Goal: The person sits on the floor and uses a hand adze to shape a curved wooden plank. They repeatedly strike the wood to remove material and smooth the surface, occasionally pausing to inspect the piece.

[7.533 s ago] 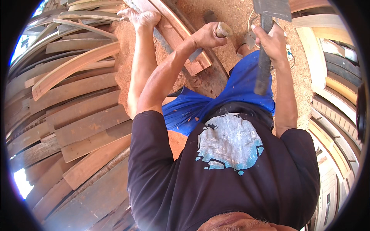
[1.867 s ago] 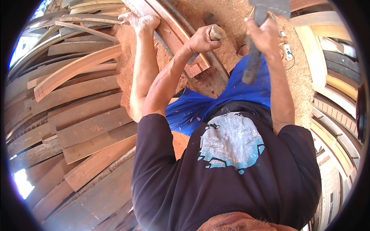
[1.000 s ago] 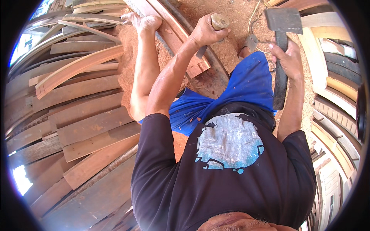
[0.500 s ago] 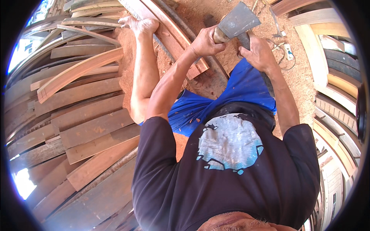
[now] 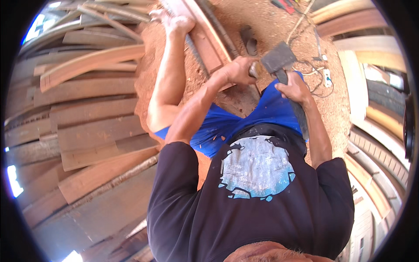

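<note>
Head view: the right hand [image 5: 295,89] wraps a mallet [image 5: 279,57], its head at two o'clock from the wooden tool handle [image 5: 255,70] the left hand [image 5: 239,71] clasps.

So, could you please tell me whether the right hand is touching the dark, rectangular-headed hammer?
Touching: the head view shows the right hand wrapped around the handle of the dark hammer.

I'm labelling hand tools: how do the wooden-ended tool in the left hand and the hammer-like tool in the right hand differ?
The hammer-like tool shows a broad, flat, dark head; the wooden-ended tool shows a small, rounded, tan end. The hammer-like tool extends visibly past the right hand; the wooden-ended tool is mostly hidden by the left hand. Both are gripped.
</note>
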`<action>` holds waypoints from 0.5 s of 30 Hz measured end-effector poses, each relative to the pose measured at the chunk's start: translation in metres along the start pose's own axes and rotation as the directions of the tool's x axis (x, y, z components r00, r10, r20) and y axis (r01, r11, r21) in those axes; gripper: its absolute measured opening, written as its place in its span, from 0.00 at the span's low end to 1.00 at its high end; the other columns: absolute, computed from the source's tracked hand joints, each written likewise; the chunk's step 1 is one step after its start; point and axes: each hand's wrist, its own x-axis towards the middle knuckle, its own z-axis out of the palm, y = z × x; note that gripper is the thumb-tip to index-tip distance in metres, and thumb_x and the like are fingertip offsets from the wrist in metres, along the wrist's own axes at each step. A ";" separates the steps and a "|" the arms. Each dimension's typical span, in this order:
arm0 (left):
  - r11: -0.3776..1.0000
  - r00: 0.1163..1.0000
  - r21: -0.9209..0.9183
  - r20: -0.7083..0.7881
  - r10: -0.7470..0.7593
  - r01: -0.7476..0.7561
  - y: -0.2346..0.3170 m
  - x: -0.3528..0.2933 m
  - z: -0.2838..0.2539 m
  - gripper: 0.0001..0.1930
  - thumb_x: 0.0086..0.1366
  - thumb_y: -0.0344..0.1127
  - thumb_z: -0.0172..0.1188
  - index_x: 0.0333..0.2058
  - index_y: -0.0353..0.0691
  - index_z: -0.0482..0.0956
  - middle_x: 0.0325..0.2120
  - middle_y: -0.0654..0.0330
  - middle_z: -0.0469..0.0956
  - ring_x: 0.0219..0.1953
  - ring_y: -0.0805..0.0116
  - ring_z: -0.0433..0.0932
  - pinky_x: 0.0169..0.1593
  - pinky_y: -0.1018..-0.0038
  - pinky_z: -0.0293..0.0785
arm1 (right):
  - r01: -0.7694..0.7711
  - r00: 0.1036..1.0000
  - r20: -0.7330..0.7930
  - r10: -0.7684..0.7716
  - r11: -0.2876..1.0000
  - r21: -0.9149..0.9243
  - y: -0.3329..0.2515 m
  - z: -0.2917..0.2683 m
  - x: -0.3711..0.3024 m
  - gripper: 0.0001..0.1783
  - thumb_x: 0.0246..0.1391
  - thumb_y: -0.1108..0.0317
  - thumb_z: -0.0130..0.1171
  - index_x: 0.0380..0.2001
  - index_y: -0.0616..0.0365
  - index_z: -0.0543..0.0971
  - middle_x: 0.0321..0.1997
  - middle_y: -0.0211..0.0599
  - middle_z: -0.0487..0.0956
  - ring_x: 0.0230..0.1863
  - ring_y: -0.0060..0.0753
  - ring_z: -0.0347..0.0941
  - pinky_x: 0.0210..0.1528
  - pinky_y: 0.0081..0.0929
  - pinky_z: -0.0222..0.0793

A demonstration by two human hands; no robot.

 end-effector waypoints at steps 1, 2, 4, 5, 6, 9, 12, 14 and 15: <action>0.998 0.998 0.032 0.000 -0.058 0.058 0.028 -0.015 -0.002 0.27 0.50 0.36 0.74 0.50 0.41 0.79 0.38 0.52 0.86 0.41 0.52 0.86 0.47 0.59 0.82 | -0.048 0.999 0.017 0.046 0.994 0.095 0.015 0.008 -0.006 0.15 0.54 0.61 0.65 0.40 0.61 0.78 0.25 0.37 0.80 0.20 0.30 0.76 0.23 0.31 0.74; 0.991 0.993 0.064 -0.005 -0.114 0.114 0.064 -0.020 -0.012 0.28 0.49 0.37 0.74 0.51 0.41 0.79 0.38 0.50 0.86 0.42 0.50 0.86 0.47 0.58 0.82 | -0.096 0.995 0.037 0.091 0.978 0.183 0.031 0.014 -0.008 0.18 0.55 0.60 0.65 0.42 0.61 0.78 0.26 0.36 0.81 0.20 0.30 0.77 0.23 0.31 0.74; 0.994 0.982 0.030 -0.159 -0.097 0.103 0.086 -0.027 0.003 0.26 0.49 0.38 0.75 0.48 0.42 0.79 0.38 0.48 0.85 0.45 0.46 0.84 0.49 0.56 0.81 | -0.139 0.986 0.127 0.107 0.949 0.283 0.047 0.007 -0.006 0.20 0.56 0.60 0.66 0.46 0.61 0.78 0.30 0.34 0.81 0.24 0.29 0.79 0.27 0.30 0.76; 0.998 0.955 0.034 -0.292 0.052 -0.044 0.089 -0.025 0.018 0.24 0.48 0.37 0.75 0.45 0.43 0.79 0.38 0.50 0.83 0.45 0.45 0.82 0.49 0.56 0.80 | -0.164 0.980 0.160 0.117 0.931 0.327 0.050 0.007 -0.005 0.21 0.56 0.60 0.66 0.48 0.61 0.77 0.31 0.33 0.82 0.27 0.28 0.80 0.28 0.29 0.77; 0.983 0.909 0.065 -0.374 0.182 -0.170 0.096 -0.021 0.030 0.24 0.45 0.35 0.76 0.43 0.45 0.79 0.38 0.52 0.80 0.47 0.46 0.80 0.50 0.55 0.78 | -0.157 0.988 0.073 0.139 0.867 0.472 0.050 0.012 -0.005 0.21 0.56 0.60 0.67 0.49 0.61 0.77 0.34 0.33 0.82 0.30 0.27 0.80 0.31 0.28 0.77; 0.950 0.872 0.090 -0.379 0.309 -0.298 0.128 -0.014 0.053 0.23 0.43 0.29 0.74 0.41 0.46 0.80 0.49 0.54 0.75 0.57 0.48 0.70 0.56 0.58 0.70 | -0.029 0.990 -0.070 0.120 0.670 0.742 0.053 0.020 -0.005 0.22 0.56 0.60 0.69 0.50 0.58 0.77 0.45 0.31 0.81 0.40 0.22 0.79 0.42 0.24 0.78; 0.898 0.806 0.251 -0.400 0.436 -0.361 0.140 -0.017 0.077 0.21 0.41 0.30 0.72 0.38 0.48 0.81 0.53 0.49 0.71 0.60 0.46 0.66 0.56 0.52 0.64 | 0.031 0.998 -0.065 0.024 0.677 0.735 0.046 0.018 -0.004 0.22 0.57 0.59 0.69 0.50 0.57 0.77 0.43 0.31 0.81 0.39 0.22 0.79 0.41 0.24 0.78; 0.874 0.789 0.330 -0.395 0.471 -0.357 0.139 -0.025 0.087 0.21 0.40 0.31 0.72 0.37 0.49 0.81 0.55 0.47 0.69 0.62 0.45 0.65 0.56 0.49 0.61 | 0.028 0.999 -0.049 0.009 0.710 0.704 0.037 0.020 -0.003 0.22 0.57 0.59 0.69 0.50 0.57 0.77 0.43 0.31 0.81 0.38 0.22 0.79 0.40 0.24 0.79; 0.871 0.789 0.335 -0.390 0.475 -0.359 0.133 -0.029 0.095 0.21 0.39 0.32 0.72 0.37 0.49 0.81 0.56 0.46 0.68 0.62 0.45 0.65 0.56 0.47 0.60 | 0.032 0.999 -0.051 0.004 0.723 0.690 0.033 0.022 -0.004 0.22 0.57 0.59 0.69 0.50 0.57 0.77 0.42 0.31 0.81 0.37 0.22 0.79 0.40 0.24 0.79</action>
